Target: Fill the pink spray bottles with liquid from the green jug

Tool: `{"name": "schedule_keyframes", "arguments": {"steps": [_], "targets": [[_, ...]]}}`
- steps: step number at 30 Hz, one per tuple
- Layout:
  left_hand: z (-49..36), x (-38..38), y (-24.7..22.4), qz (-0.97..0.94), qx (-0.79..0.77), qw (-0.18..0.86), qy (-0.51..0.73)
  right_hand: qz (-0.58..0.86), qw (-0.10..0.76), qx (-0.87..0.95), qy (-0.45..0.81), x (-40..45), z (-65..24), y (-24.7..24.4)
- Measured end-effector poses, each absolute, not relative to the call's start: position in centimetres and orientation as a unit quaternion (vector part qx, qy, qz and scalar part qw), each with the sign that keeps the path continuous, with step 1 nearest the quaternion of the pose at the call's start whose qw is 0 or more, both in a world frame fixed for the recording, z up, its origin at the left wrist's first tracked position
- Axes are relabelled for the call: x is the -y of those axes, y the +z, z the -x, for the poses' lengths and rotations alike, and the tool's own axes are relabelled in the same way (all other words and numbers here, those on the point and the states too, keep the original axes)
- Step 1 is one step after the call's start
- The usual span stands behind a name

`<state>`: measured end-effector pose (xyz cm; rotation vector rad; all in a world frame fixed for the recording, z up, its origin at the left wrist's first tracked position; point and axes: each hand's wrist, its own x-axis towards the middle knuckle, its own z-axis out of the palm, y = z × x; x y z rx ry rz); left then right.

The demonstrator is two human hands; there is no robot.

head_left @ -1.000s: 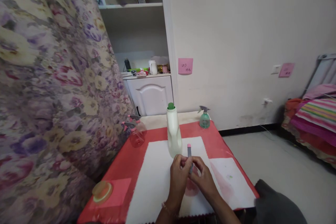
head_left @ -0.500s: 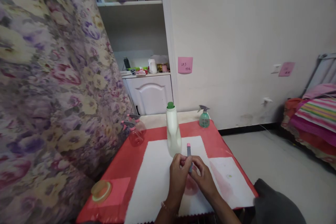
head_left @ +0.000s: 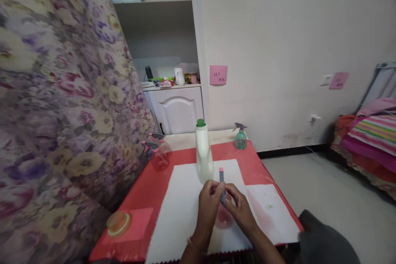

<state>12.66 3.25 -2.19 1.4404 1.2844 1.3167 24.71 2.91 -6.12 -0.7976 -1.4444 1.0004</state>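
Red covers most of the desk (head_left: 139,192), beneath a scallop-edged white mat (head_left: 176,214) bearing a pale green bottle (head_left: 203,152). Nearer the person, the left hand (head_left: 210,199) and right hand (head_left: 239,205) are both clamped on a spray bottle (head_left: 223,220) over the mat: rounded, translucent pink below, with a slim grey head (head_left: 221,176) and pink tip (head_left: 221,169).

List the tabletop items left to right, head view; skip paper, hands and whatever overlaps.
Round roll → pair of pink spray bottles → white bottle → held grey pink-tipped piece → green spray bottle.
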Motion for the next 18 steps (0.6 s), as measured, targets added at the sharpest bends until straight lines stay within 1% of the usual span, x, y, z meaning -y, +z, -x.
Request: {"name": "schedule_keyframes", "arguments": {"steps": [7,13,18], "targets": [[-12.2,-3.6,-1.7,-0.582,-0.497,0.395,0.508,0.377,0.564,0.596,0.429,-3.4,-24.6,-6.5],[-12.5,-3.5,-1.9,-0.578,-0.5,0.402,0.504,0.441,0.586,0.55,0.4,-3.1,-24.0,-6.3],[-12.8,-3.4,-2.3,-0.574,-0.513,0.379,0.514,0.393,0.577,0.588,0.409,-2.6,-24.0,-5.3]]}}
